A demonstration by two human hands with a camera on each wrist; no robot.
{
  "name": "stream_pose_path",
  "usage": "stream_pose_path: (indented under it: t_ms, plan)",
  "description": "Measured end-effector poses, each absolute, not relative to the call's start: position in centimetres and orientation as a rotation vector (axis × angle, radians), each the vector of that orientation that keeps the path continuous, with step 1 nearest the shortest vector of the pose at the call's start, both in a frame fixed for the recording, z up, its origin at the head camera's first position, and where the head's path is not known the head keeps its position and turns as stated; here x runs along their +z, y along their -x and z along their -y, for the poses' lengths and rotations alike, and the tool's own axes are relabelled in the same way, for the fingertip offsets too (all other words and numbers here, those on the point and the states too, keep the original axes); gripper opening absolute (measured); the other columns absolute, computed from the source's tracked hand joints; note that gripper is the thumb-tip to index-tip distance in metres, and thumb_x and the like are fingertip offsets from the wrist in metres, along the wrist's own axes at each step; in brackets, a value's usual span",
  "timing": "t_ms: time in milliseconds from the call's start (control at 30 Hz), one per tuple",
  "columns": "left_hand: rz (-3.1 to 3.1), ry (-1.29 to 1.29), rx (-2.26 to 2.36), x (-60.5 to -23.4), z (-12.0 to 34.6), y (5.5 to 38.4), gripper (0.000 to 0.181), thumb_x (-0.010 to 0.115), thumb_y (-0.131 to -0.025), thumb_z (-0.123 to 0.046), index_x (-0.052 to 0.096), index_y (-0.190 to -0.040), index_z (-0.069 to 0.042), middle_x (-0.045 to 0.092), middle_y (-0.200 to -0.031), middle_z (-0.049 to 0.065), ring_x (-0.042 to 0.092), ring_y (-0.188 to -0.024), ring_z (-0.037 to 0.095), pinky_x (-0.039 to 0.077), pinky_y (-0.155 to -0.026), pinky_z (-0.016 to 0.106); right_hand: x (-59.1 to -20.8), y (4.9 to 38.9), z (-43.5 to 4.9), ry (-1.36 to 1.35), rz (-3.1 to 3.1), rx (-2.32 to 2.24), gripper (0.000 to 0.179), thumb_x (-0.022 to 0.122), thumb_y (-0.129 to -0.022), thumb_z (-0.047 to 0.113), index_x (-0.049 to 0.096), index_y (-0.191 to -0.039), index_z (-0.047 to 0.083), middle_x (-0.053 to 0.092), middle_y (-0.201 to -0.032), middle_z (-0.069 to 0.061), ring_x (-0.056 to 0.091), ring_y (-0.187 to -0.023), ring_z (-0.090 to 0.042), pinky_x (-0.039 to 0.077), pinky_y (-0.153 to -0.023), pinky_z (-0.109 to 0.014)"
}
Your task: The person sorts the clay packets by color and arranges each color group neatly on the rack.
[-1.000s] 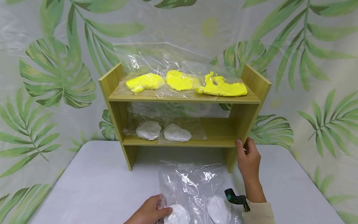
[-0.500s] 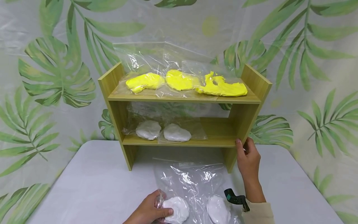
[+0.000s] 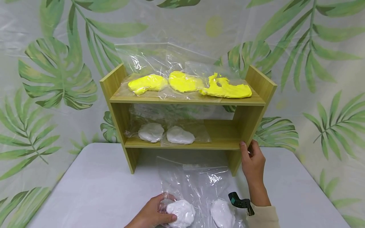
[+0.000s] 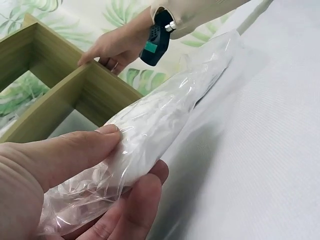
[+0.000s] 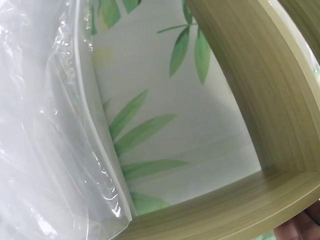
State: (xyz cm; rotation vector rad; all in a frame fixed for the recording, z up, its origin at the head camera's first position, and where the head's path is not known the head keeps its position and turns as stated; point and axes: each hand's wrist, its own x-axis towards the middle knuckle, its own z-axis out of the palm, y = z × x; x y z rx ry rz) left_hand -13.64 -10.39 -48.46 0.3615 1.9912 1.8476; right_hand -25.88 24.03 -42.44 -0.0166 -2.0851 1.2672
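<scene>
My left hand (image 3: 152,211) pinches a clear plastic bag (image 3: 178,180) by its near left part, thumb on top and fingers beneath. In it lies a white, clay-like lump (image 3: 183,213), seen through the plastic in the left wrist view. Another bagged white lump (image 3: 223,212) is just to the right. My right hand (image 3: 253,163) grips the right side panel of a two-tier wooden shelf (image 3: 223,131), thumb at the front edge by the middle board. In the right wrist view only a bit of that hand's fingers (image 5: 300,227) shows behind the wood.
Yellow bagged lumps (image 3: 185,83) lie in a row on the top board. Two white bagged lumps (image 3: 180,135) sit on the left and middle of the lower board. The shelf stands on a white-covered table (image 3: 85,186) before a leaf-patterned curtain (image 3: 62,72).
My left hand has shifted slightly, and the held bag has risen a little in view, its top edge now tilted up on the left. The right hand and the shelf stay still.
</scene>
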Motion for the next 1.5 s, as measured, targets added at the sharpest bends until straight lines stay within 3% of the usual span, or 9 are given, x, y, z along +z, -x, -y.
stream_pose_path:
  t_ms: [200, 433, 700, 1133, 1500]
  plan:
    - [-2.076, -0.414, 1.815, -48.0, 10.3, 13.5, 0.047, 0.079, -0.079, -0.012, 0.058, -0.12, -0.004, 0.067, -0.101, 0.008, 0.062, -0.085, 0.013, 0.051, -0.073, 0.021, -42.4, 25.8, -24.0, 0.02, 2.084, 1.268, 0.039, 0.054, -0.098, 0.036, 0.057, -0.128, 0.011, 0.065, -0.12, -0.006, 0.064, -0.104, -0.02, 0.045, -0.075, -0.006]
    - [-1.953, -0.421, 1.873, -46.6, 10.0, 13.1, 0.046, 0.077, -0.081, -0.01, 0.056, -0.122, -0.003, 0.066, -0.097, 0.01, 0.064, -0.082, 0.016, 0.053, -0.07, 0.023, -42.3, 25.7, -24.1, 0.021, 2.09, 1.265, 0.039, 0.054, -0.099, 0.036, 0.057, -0.129, 0.011, 0.065, -0.121, -0.006, 0.064, -0.105, -0.02, 0.045, -0.076, -0.007]
    - [-1.683, -0.428, 1.968, -44.6, 9.4, 12.0, 0.046, 0.073, -0.084, -0.006, 0.053, -0.124, -0.001, 0.065, -0.109, 0.014, 0.067, -0.092, 0.023, 0.056, -0.075, 0.029, -42.2, 25.6, -24.2, 0.031, 2.088, 1.262, 0.039, 0.053, -0.099, 0.036, 0.057, -0.128, 0.011, 0.065, -0.119, -0.006, 0.064, -0.104, -0.02, 0.045, -0.075, -0.007]
    - [-1.53, -0.539, 1.963, -42.2, 9.0, 10.8, 0.053, 0.071, -0.087, -0.008, 0.047, -0.134, -0.001, 0.063, -0.115, 0.011, 0.064, -0.096, 0.015, 0.054, -0.082, 0.027, -42.2, 25.5, -24.4, 0.02, 2.079, 1.259, 0.039, 0.054, -0.098, 0.036, 0.058, -0.127, 0.01, 0.066, -0.117, -0.008, 0.064, -0.103, -0.021, 0.043, -0.074, -0.005]
    - [-1.593, -0.655, 1.92, -40.6, 9.2, 10.6, 0.065, 0.067, -0.089, -0.004, 0.04, -0.147, -0.016, 0.061, -0.117, 0.008, 0.063, -0.095, 0.011, 0.053, -0.082, 0.025, -42.4, 25.8, -24.1, -0.015, 2.063, 1.28, 0.036, 0.054, -0.099, 0.031, 0.059, -0.125, 0.008, 0.067, -0.114, -0.012, 0.064, -0.102, -0.025, 0.043, -0.073, -0.004]
